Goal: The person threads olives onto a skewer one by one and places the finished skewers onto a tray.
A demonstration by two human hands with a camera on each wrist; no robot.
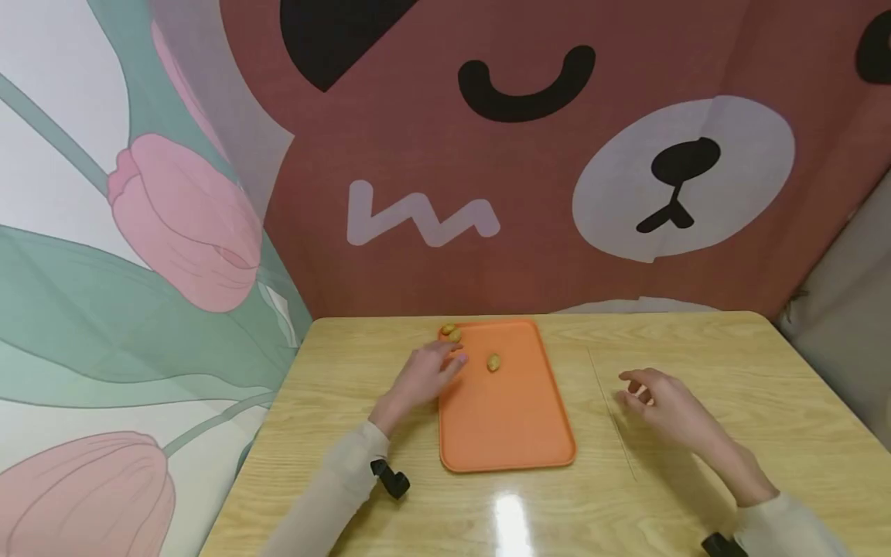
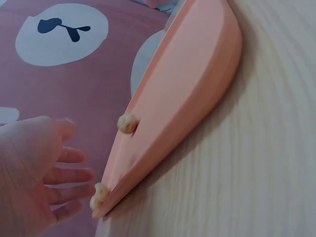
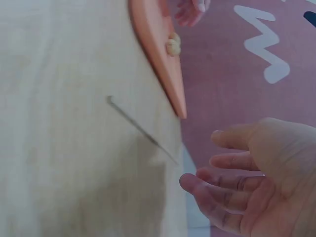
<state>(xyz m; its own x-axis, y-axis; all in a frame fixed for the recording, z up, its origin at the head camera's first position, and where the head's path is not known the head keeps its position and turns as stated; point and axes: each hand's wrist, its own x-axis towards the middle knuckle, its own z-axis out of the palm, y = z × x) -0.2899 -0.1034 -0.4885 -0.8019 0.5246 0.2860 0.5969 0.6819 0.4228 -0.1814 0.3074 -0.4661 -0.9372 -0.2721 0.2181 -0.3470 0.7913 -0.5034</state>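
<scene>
Small, rounded, yellow-brown lumps lie in a shallow, orange, rectangular tray: two just beyond the fingers of the left hand, one to that hand's right. Its fingers extend loosely, holding nothing. The right hand, fingers gently bent, empty, hovers beside a thin, straight rod on the pale wooden table.

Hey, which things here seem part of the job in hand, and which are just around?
Probably the job:
orange tray
three yellowish lumps
thin rod near the right hand

Just background:
bear-print cloth
flower-print cloth
</scene>
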